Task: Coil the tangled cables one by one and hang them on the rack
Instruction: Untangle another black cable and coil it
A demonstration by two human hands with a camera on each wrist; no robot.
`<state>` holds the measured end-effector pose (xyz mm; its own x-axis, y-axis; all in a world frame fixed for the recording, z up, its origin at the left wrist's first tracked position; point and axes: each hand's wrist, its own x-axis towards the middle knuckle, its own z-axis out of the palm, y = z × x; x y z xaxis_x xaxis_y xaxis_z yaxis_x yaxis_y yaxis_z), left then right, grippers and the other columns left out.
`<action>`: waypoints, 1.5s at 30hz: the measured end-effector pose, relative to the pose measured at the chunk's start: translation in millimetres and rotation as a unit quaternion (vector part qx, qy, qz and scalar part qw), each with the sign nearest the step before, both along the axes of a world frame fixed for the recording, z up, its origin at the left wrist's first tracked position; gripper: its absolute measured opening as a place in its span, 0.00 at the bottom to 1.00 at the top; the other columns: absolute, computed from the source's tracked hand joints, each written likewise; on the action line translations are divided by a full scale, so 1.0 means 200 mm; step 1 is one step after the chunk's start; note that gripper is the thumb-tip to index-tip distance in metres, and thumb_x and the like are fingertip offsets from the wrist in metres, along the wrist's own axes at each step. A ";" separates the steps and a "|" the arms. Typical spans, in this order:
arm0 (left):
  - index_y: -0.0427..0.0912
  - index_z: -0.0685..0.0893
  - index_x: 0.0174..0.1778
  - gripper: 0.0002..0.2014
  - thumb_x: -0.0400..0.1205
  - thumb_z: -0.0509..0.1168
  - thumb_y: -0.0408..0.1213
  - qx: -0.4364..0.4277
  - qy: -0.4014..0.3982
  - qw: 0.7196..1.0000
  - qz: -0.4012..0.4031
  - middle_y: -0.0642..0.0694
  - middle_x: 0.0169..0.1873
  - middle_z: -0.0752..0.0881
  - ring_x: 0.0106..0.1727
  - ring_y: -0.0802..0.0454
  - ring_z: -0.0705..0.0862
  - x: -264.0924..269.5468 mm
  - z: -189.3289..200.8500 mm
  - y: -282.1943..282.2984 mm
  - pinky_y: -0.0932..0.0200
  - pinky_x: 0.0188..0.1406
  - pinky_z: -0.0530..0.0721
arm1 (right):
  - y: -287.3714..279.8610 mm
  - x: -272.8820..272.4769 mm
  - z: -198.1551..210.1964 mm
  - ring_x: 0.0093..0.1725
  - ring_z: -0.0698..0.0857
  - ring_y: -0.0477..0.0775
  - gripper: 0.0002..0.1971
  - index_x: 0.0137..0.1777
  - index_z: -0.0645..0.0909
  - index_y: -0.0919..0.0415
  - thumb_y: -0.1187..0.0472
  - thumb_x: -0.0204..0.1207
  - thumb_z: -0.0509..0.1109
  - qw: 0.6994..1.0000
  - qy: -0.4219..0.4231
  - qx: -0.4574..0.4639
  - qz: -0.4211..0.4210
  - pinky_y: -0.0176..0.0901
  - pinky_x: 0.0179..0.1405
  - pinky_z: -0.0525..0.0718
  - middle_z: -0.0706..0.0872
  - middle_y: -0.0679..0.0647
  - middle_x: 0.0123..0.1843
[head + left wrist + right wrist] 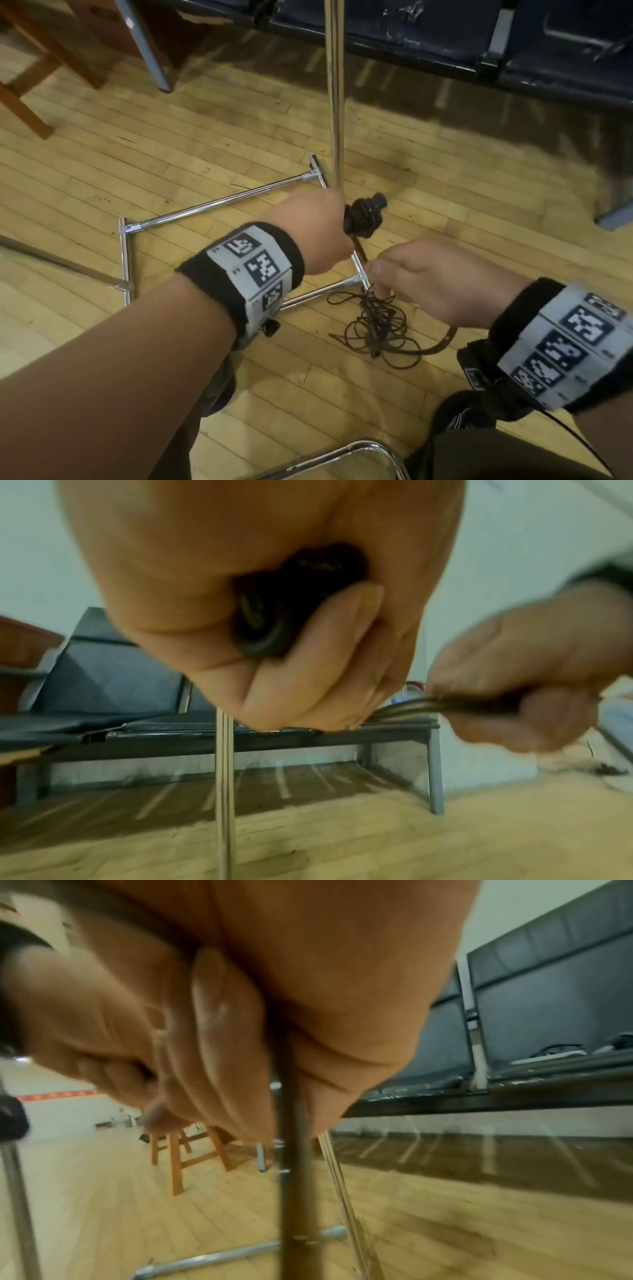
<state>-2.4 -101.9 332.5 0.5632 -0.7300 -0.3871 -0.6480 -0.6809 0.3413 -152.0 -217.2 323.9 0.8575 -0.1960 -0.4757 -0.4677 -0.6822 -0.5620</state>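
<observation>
At the centre of the head view, the left hand (310, 233) closes around a dark coiled bundle of cable (363, 217), its fingers (329, 642) curled tight about the loops in the left wrist view, where the coil shows as a black mass against the palm. Just below and to the right, the right hand (442, 284) pinches the same cable's free run (360, 250) between thumb and fingers; in the right wrist view the strand (294, 1150) drops straight down from that pinch, blurred. The remaining tangled cable (380, 329) lies in loose brown loops on the wooden floor (171, 144), lower centre of the head view, touching the near corner of the chrome rack base (219, 205), whose upright pole (335, 102) rises to the top edge of the frame just behind the left hand. Both wrists wear black bands carrying grey panels printed with square black-and-white coded markers (262, 267); no readable words or brand names appear on them or anywhere else. A row of dark seats (479, 41) crosses the upper right of the head view, a wooden stool (30, 68) stands at upper left, and a chrome chair frame (342, 459) curves along the bottom edge.
</observation>
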 end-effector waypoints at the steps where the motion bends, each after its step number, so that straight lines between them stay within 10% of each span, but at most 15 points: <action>1: 0.48 0.76 0.58 0.10 0.85 0.69 0.40 0.032 -0.008 0.999 -0.026 0.51 0.40 0.80 0.36 0.57 0.78 -0.02 -0.02 0.00 0.63 0.27 0.72 | 0.02 0.00 0.02 0.32 0.80 0.40 0.21 0.42 0.84 0.48 0.36 0.82 0.57 0.999 -0.012 -0.009 0.038 0.42 0.27 0.77 0.82 0.44 0.31; 6: 0.46 0.82 0.64 0.10 0.88 0.64 0.39 0.135 0.009 0.968 -0.210 0.51 0.40 0.82 0.37 0.55 0.79 -0.12 -0.04 0.01 0.60 0.37 0.79 | 0.01 0.00 0.09 0.38 0.84 0.39 0.13 0.42 0.85 0.43 0.37 0.74 0.68 0.993 -0.078 -0.062 0.061 0.37 0.31 0.83 0.86 0.39 0.36; 11: 0.47 0.82 0.63 0.09 0.88 0.66 0.42 0.116 0.027 0.949 -0.292 0.54 0.35 0.75 0.31 0.59 0.71 -0.18 -0.01 0.01 0.70 0.24 0.69 | -0.07 -0.01 0.06 0.42 0.84 0.32 0.17 0.46 0.82 0.40 0.31 0.66 0.72 0.996 -0.093 -0.010 -0.005 0.29 0.33 0.77 0.86 0.34 0.43; 15: 0.56 0.79 0.49 0.05 0.85 0.69 0.43 0.055 0.047 0.968 -0.239 0.54 0.38 0.84 0.37 0.58 0.82 -0.14 0.04 0.01 0.64 0.32 0.75 | -0.12 -0.02 0.02 0.37 0.86 0.46 0.32 0.45 0.89 0.43 0.21 0.67 0.53 0.999 -0.028 0.014 0.004 0.48 0.37 0.83 0.91 0.47 0.39; 19: 0.56 0.81 0.52 0.08 0.82 0.73 0.48 -0.032 -0.021 0.986 -0.161 0.56 0.40 0.83 0.41 0.58 0.82 -0.06 0.04 0.01 0.62 0.33 0.75 | -0.14 -0.03 0.02 0.34 0.85 0.59 0.31 0.44 0.91 0.45 0.25 0.75 0.54 0.992 -0.102 0.043 -0.066 0.62 0.39 0.82 0.91 0.53 0.34; 25: 0.56 0.68 0.81 0.41 0.74 0.82 0.44 -0.182 0.016 0.980 0.077 0.52 0.68 0.76 0.57 0.56 0.82 -0.01 -0.02 -0.01 0.60 0.50 0.84 | -0.16 -0.03 0.00 0.26 0.78 0.55 0.26 0.48 0.92 0.54 0.36 0.85 0.60 0.956 -0.182 0.129 -0.192 0.38 0.24 0.75 0.93 0.55 0.36; 28: 0.48 0.69 0.82 0.39 0.76 0.79 0.47 -0.209 0.188 0.945 0.166 0.52 0.61 0.85 0.56 0.53 0.89 -0.02 -0.03 0.00 0.50 0.50 0.93 | -0.15 -0.02 0.01 0.25 0.81 0.41 0.23 0.51 0.91 0.56 0.40 0.86 0.61 0.929 -0.218 0.177 -0.241 0.25 0.24 0.75 0.93 0.57 0.39; 31: 0.43 0.83 0.74 0.26 0.84 0.73 0.52 -0.237 0.462 0.837 0.177 0.43 0.62 0.91 0.63 0.42 0.90 -0.10 -0.05 0.00 0.42 0.65 0.88 | -0.12 0.01 -0.01 0.29 0.83 0.48 0.25 0.47 0.91 0.57 0.40 0.88 0.60 0.931 -0.243 0.125 -0.244 0.38 0.30 0.81 0.90 0.60 0.37; 34: 0.44 0.87 0.68 0.23 0.85 0.71 0.57 -0.285 0.538 0.764 0.214 0.40 0.59 0.93 0.59 0.40 0.93 -0.17 -0.05 -0.01 0.49 0.55 0.91 | -0.06 0.02 -0.02 0.30 0.82 0.45 0.25 0.43 0.90 0.52 0.37 0.86 0.59 0.933 -0.250 0.071 -0.247 0.43 0.33 0.79 0.88 0.49 0.32; 36: 0.40 0.87 0.64 0.21 0.86 0.71 0.54 -0.301 0.511 0.767 0.247 0.37 0.55 0.93 0.55 0.38 0.94 -0.16 -0.05 -0.02 0.50 0.49 0.92 | -0.02 0.03 -0.02 0.31 0.82 0.41 0.21 0.41 0.89 0.49 0.42 0.87 0.60 0.946 -0.249 0.039 -0.204 0.31 0.29 0.74 0.87 0.42 0.33; 45: 0.44 0.83 0.56 0.05 0.87 0.66 0.38 -0.315 0.361 0.839 0.259 0.45 0.34 0.90 0.33 0.45 0.92 -0.06 -0.02 -0.02 0.44 0.35 0.94 | -0.05 0.00 0.07 0.40 0.85 0.42 0.12 0.47 0.87 0.43 0.45 0.84 0.63 0.971 -0.229 -0.021 -0.059 0.34 0.37 0.78 0.89 0.40 0.39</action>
<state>-13.8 -106.5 327.5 0.6530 -0.6479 -0.3922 0.2092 -0.3435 0.9156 -151.3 -226.5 337.3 0.9475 -0.3174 -0.0396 -0.2523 -0.6654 -0.7025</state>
